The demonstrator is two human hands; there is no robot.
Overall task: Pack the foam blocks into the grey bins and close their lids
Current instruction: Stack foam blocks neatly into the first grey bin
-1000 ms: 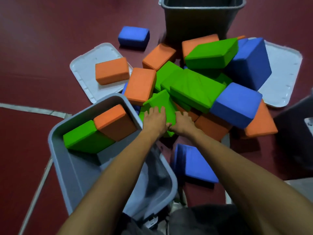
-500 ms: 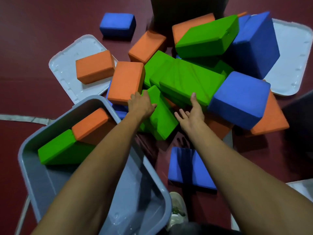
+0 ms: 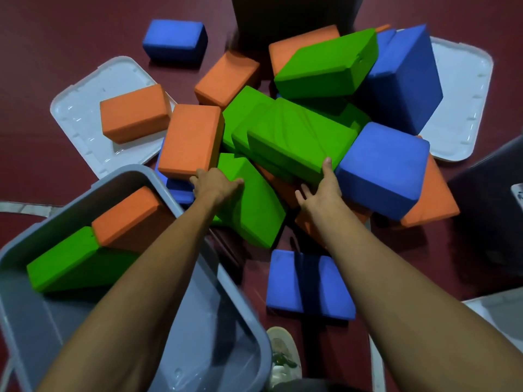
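Reaching into the pile of foam blocks (image 3: 382,168) on the floor (image 3: 42,80), the left hand (image 3: 215,183) meets the near edge of an orange block (image 3: 192,140). Its fingertips are hidden, so whether it grips cannot be told. The right hand (image 3: 322,188) lies spread, thumb up against the end of a long green block (image 3: 300,137). The grey bin (image 3: 135,172) at lower left holds two packed blocks (image 3: 70,258), one green and one orange.
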